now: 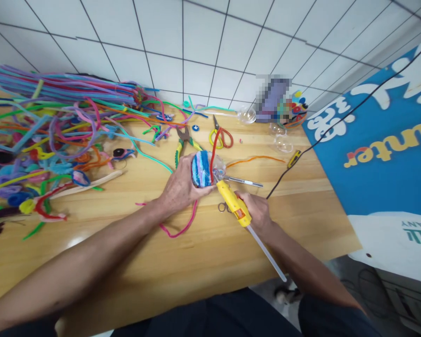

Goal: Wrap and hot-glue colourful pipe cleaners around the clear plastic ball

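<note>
My left hand [180, 184] is closed around a rounded clear plastic ball [219, 164] partly covered with blue, white and lilac pipe cleaner strips [202, 169]. A red pipe cleaner [214, 152] stands along the edge of the covered part, its upper end loose. In my right hand [255, 209] is a yellow glue gun [234, 204], its nozzle at the ball beside the red strip. A clear glue stick [266, 253] juts from the back of the gun. Whether the nozzle touches the ball I cannot tell. Tweezers [243, 181] lie just beyond the gun.
Pliers [184, 136] and scissors [221, 136] lie behind the ball. Pipe cleaners [66, 93] are heaped on the left. Clear plastic domes [247, 114] stand at the back. A black cord [323, 133] crosses on the right, over a blue sign board [389, 178].
</note>
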`<act>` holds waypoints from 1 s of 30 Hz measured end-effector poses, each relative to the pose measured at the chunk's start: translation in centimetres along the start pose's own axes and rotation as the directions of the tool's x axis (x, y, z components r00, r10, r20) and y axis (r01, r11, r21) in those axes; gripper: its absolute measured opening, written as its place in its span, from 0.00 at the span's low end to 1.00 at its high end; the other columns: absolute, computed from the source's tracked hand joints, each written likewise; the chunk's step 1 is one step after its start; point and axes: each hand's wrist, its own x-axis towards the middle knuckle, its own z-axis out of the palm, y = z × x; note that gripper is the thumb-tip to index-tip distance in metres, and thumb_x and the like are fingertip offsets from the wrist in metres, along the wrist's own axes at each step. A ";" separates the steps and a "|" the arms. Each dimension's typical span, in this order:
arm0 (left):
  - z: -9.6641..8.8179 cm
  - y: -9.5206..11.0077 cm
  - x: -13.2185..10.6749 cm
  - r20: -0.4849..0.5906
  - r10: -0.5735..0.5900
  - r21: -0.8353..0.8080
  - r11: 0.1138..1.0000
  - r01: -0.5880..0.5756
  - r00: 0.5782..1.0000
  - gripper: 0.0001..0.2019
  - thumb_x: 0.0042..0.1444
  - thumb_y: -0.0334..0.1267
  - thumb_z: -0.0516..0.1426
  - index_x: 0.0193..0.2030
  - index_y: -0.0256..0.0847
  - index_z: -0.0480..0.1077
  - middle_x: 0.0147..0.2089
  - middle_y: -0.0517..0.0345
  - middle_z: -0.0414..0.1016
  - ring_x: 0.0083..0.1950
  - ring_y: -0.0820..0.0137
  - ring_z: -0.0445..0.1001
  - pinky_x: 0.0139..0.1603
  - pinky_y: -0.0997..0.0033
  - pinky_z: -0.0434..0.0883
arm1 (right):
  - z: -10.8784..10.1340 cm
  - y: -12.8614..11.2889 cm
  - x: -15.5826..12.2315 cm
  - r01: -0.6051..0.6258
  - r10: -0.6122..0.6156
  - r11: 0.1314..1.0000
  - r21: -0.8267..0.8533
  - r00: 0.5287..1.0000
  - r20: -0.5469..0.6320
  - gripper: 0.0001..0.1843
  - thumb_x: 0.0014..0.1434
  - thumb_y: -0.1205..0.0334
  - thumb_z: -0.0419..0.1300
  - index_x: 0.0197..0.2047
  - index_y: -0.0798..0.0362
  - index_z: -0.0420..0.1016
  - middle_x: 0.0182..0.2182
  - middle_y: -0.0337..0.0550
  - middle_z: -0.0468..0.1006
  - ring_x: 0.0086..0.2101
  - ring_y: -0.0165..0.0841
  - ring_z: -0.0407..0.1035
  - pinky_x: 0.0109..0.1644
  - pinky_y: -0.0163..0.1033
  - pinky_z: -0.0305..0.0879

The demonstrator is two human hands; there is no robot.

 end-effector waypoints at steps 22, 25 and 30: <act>-0.2 -0.2 0.0 0.030 0.005 -0.009 1.000 -0.005 1.000 0.50 0.50 0.54 0.78 0.74 0.53 0.59 0.69 0.41 0.73 0.70 0.41 0.76 0.69 0.29 0.79 | 0.1 0.9 -0.3 -0.015 0.016 0.999 -0.047 1.000 0.010 0.10 0.75 0.61 0.60 0.56 0.49 0.77 0.31 0.40 0.87 0.26 0.36 0.80 0.33 0.38 0.74; -0.1 -0.1 0.0 0.023 0.012 -0.007 1.000 -0.012 1.000 0.50 0.49 0.52 0.79 0.74 0.53 0.60 0.68 0.41 0.74 0.69 0.41 0.77 0.68 0.30 0.81 | 0.2 0.7 -0.3 -0.011 0.011 1.000 -0.025 1.000 0.011 0.09 0.76 0.60 0.60 0.56 0.49 0.77 0.31 0.40 0.88 0.26 0.35 0.81 0.33 0.38 0.74; -0.1 -0.1 0.0 0.019 0.010 0.020 1.000 -0.010 1.000 0.51 0.49 0.53 0.79 0.75 0.51 0.60 0.67 0.39 0.74 0.67 0.39 0.77 0.66 0.28 0.81 | 0.3 0.8 0.0 0.002 -0.003 0.998 -0.069 1.000 -0.018 0.11 0.79 0.60 0.56 0.55 0.51 0.78 0.30 0.40 0.86 0.25 0.34 0.80 0.32 0.37 0.73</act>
